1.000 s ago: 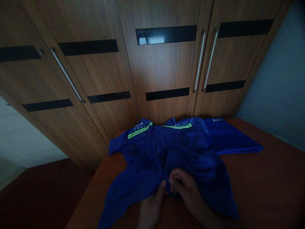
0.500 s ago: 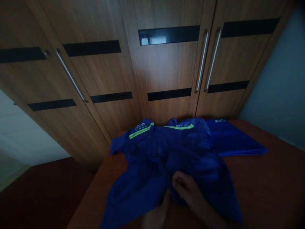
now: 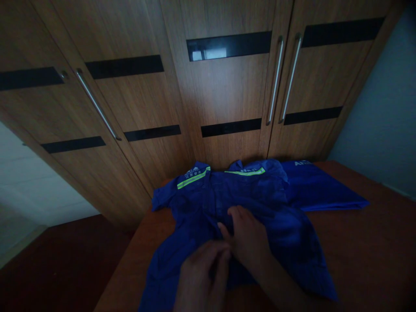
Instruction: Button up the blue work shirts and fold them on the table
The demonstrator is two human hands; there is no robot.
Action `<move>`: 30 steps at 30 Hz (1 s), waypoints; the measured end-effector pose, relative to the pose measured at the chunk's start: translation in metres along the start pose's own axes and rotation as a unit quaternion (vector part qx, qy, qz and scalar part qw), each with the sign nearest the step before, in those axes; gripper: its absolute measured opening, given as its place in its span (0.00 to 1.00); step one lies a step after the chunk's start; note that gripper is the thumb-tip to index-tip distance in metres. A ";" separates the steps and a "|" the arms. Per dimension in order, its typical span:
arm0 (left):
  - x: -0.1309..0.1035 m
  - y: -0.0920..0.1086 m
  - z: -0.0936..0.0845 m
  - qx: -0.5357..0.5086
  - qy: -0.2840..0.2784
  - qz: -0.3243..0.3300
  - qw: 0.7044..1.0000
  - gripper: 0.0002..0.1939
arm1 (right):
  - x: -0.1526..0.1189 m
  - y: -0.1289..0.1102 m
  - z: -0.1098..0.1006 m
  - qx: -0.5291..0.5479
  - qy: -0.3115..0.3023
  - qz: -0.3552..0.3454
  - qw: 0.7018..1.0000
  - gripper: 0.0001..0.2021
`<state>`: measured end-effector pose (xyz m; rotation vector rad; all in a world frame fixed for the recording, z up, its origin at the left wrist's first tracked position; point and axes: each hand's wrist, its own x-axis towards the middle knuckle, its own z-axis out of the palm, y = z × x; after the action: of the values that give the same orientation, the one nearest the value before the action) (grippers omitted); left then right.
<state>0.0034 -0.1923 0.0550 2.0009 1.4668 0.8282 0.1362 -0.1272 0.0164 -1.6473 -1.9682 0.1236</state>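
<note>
A dark blue work jacket point(image 3: 191, 229) with yellow-green reflective strips on its chest lies front up, its collar away from me. At the lower middle of its front, my left hand point(image 3: 204, 268) is closed, thumb and fingers pinched at the front edge. Just ahead and to the right, my right hand point(image 3: 250, 236) rests over the jacket's front, its thumb and forefinger apart. Both hands meet near the front opening, and they hide part of it.
The jacket lies on a reddish-brown table point(image 3: 351, 251). A folded bright blue piece with white lettering point(image 3: 325, 188) sits at its right. Behind the table stands a wooden wardrobe point(image 3: 227, 95) with long metal handles. A dark red floor point(image 3: 65, 268) shows at left.
My right hand has moved up along the jacket's front, and its thumb and forefinger have parted. My left hand has come further into view, up beside it. The jacket stays in place.
</note>
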 end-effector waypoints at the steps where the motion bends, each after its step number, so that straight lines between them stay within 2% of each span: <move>1: 0.016 -0.002 0.000 0.043 0.048 -0.007 0.998 0.13 | 0.003 -0.004 0.001 -0.021 -0.023 0.005 1.000 0.09; 3: 0.046 -0.011 0.005 0.143 0.067 -0.033 0.987 0.14 | 0.007 -0.007 0.006 -0.055 -0.078 0.019 0.995 0.10; 6: 0.074 -0.036 0.021 0.229 -0.006 -0.076 0.971 0.11 | 0.007 0.003 0.020 -0.058 -0.143 0.036 0.987 0.09; 8: 0.079 -0.054 0.032 0.234 -0.035 -0.083 0.968 0.09 | 0.006 0.015 0.030 -0.026 -0.153 0.047 0.987 0.07; 12: 0.071 -0.077 0.041 0.175 -0.035 -0.061 0.982 0.08 | 0.007 0.034 0.041 0.121 -0.124 0.082 0.981 0.06; 15: 0.066 -0.078 0.039 0.123 -0.023 -0.041 0.991 0.07 | 0.009 0.040 0.043 0.247 -0.107 0.108 0.957 0.07; 19: 0.065 -0.072 0.038 0.099 0.011 -0.024 0.995 0.11 | 0.011 0.045 0.043 0.356 -0.089 0.130 0.921 0.09; 22: 0.065 -0.070 0.042 0.136 0.016 -0.034 0.990 0.09 | 0.012 0.048 0.044 0.410 -0.082 0.144 0.897 0.09; 25: 0.064 -0.072 0.046 0.158 -0.007 -0.043 0.986 0.06 | 0.013 0.047 0.043 0.444 -0.080 0.164 0.877 0.05; 30: 0.064 -0.074 0.045 0.096 -0.005 -0.040 0.995 0.09 | 0.012 0.043 0.031 0.512 -0.110 0.188 0.831 0.04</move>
<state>0.0036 -0.1131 -0.0174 2.0654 1.6638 0.6646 0.1584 -0.0967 -0.0229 -1.2295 -1.2376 1.3166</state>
